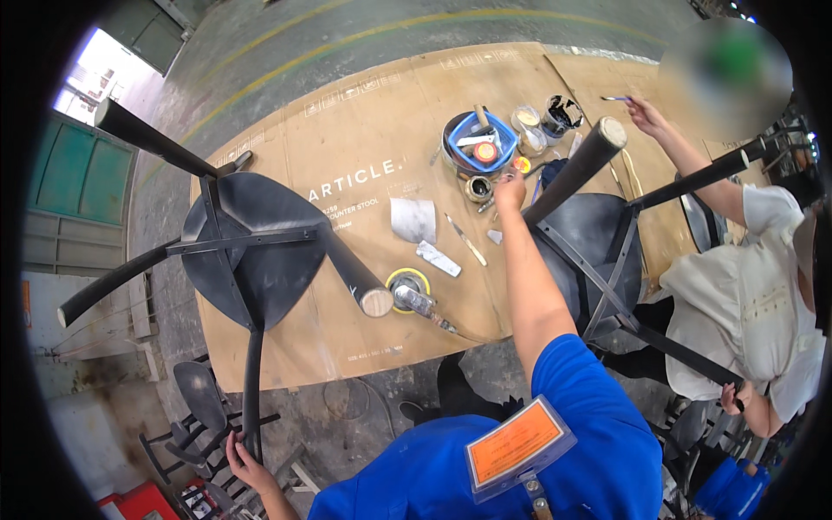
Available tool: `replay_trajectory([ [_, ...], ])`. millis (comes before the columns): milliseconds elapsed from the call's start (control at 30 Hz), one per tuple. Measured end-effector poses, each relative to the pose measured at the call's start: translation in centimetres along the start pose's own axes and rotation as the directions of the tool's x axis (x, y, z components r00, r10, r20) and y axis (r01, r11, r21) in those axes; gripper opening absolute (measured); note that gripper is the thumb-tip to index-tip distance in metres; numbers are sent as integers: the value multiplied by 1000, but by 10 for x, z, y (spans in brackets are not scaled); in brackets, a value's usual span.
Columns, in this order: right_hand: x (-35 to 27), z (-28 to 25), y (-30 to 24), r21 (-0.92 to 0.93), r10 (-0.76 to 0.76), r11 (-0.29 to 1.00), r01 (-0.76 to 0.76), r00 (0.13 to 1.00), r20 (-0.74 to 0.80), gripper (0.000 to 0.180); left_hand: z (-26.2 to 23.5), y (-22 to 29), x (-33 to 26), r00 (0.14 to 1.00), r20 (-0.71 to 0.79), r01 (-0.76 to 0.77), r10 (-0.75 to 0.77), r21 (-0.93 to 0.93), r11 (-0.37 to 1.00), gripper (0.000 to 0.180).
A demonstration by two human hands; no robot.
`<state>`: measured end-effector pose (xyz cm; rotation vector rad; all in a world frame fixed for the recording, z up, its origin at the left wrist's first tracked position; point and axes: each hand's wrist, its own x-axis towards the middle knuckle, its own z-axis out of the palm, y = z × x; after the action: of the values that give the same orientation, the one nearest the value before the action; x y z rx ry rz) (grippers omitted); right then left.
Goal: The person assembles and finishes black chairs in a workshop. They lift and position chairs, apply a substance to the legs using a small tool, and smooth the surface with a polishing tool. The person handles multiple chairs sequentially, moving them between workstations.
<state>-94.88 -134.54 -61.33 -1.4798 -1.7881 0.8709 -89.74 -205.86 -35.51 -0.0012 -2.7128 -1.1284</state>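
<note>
My left hand (pixel 247 464) is at the lower left, closed around one leg of an upturned black stool (pixel 251 251) that lies seat-down on the cardboard-covered table (pixel 364 147). My right hand (pixel 510 188) is stretched far forward, fingers bunched, beside a small round tin (pixel 478 188) and a small orange lid (pixel 521 164). Whether it pinches anything is too small to tell. Right of my arm lies a second upturned black stool (pixel 594 234).
A blue bowl (pixel 479 143) with tools, a clear jar (pixel 529 126) and a black pot (pixel 562 113) stand at the back. A yellow-padded sander (pixel 409 290), a grey sheet (pixel 413 218) and a putty knife (pixel 468 243) lie mid-table. A co-worker's hand (pixel 646 111) holds a small brush.
</note>
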Motion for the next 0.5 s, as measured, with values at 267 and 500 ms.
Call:
replay_trajectory([
  [267, 77, 16, 1, -73, 209, 972, -225, 961, -182, 41, 6, 12, 1, 999, -33, 21, -21, 5, 1000, 34],
  [500, 114, 40, 16, -115, 270, 954, -276, 961, -59, 45, 10, 43, -2, 995, -71, 74, -67, 107, 991, 28],
])
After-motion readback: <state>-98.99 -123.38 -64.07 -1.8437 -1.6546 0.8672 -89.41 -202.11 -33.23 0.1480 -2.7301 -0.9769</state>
